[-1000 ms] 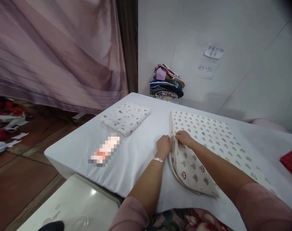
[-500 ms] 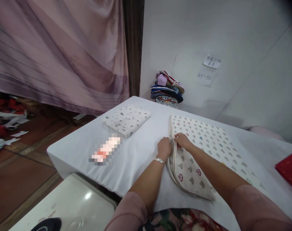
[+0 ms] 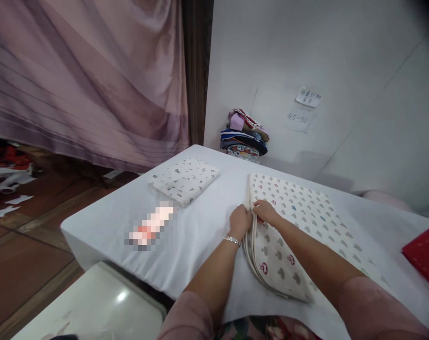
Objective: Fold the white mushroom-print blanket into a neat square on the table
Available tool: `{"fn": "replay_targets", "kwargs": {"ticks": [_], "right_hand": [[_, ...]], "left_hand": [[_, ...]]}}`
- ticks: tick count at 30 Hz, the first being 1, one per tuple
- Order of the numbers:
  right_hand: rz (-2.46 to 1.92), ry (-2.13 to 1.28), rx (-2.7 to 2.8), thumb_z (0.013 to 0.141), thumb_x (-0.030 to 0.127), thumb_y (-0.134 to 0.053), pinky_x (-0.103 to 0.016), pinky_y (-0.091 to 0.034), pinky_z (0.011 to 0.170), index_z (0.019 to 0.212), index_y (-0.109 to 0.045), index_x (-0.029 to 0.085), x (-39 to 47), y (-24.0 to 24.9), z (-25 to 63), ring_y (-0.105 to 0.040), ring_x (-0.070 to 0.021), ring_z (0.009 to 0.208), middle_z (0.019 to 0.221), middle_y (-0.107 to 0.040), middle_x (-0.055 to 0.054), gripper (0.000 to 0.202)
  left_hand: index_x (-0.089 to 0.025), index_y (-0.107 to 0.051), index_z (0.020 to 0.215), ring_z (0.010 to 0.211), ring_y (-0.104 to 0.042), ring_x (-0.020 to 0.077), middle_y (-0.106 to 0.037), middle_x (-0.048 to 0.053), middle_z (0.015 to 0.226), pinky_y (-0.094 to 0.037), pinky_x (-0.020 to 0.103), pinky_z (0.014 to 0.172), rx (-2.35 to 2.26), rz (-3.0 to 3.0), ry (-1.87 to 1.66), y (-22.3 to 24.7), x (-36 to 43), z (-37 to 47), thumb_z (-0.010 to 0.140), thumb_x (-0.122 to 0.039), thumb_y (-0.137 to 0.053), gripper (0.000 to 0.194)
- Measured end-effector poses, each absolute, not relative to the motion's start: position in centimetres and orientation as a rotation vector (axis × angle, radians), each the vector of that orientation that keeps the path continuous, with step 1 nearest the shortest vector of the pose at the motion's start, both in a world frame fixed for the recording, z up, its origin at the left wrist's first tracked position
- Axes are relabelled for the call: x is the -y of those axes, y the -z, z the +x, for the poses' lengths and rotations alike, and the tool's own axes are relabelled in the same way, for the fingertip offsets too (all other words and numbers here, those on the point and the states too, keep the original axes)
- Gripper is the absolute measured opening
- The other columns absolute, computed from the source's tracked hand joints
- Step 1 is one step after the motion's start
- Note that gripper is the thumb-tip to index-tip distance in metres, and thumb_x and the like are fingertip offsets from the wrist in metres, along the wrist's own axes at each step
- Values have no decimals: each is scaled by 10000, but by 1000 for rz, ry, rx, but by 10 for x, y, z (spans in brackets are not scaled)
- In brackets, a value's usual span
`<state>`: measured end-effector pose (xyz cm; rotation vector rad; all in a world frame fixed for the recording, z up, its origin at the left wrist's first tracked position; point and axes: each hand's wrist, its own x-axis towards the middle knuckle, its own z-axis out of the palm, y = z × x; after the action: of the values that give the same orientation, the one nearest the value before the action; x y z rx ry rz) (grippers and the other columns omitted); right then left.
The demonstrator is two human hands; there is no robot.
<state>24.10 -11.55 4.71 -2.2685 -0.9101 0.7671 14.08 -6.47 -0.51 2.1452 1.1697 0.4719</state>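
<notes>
Patterned cloth (image 3: 302,200) layered, its near end not yet flat

The cloth lay on the right part of the white-covered table (image 3: 203,226), already doubled into several layers along its left edge. By the look of it, the handling was only partway along: the far part rested fairly flat, while the near layers bowed outward and fanned apart, not yet evened up. A second cloth (image 3: 186,179), to its left, was already a compact folded rectangle.

The right hand (image 3: 266,212) pinched the layered edge between thumb and fingers. The left hand (image 3: 240,222) was curled closed on the same edge, though its fingertips were hidden and I could not tell how many layers it held.

The patterned cloth was cream, with rows of grey mushroom-like motifs and a few in red or blue.
</notes>
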Motion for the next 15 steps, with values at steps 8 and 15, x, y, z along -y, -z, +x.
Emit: {"fn": "replay_targets", "kwargs": {"ticks": [8,15], "right_hand": [[-2294,-790,910,695,103,-529,-239,-453,395,938,-574,116,111,-49,245,-574,-180,410,405,-549,5,248],[-2476,-699,1076,670,102,-576,-237,-437,376,858,-588,134,109,-60,253,-561,-181,376,364,-501,20,191]], "left_hand": [[-195,-574,860,777,-596,175,-660,51,850,-394,259,633,-1159,1989,-481,2,64,141,811,-211,-475,111],[-180,-631,930,910,-603,200,-672,93,975,-416,272,742,-1158,2010,-462,-1,63,139,791,-194,-492,196]]}}
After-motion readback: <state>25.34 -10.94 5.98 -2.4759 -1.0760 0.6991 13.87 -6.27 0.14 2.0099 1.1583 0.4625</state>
